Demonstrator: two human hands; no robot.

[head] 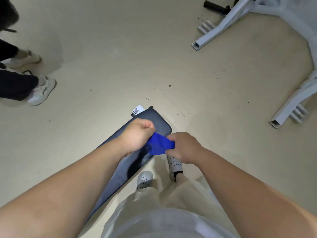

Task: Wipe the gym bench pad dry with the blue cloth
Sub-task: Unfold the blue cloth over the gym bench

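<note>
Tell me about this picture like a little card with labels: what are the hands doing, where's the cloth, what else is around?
left hand: grips one end of the blue cloth
right hand: pinches the other end
blue cloth: held between both hands, over the bench pad
bench pad: dark, ribbed, QR label at its far end
nearby: white machine frame, another person's sneakers

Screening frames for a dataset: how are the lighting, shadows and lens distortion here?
Head view: dim, even light, no glare; a dark patch, likely shadow, lies on the bench pad under the blue cloth gripped by the left hand and right hand; wide-angle lens bows the forearms; white frame top right looks soft.
</note>
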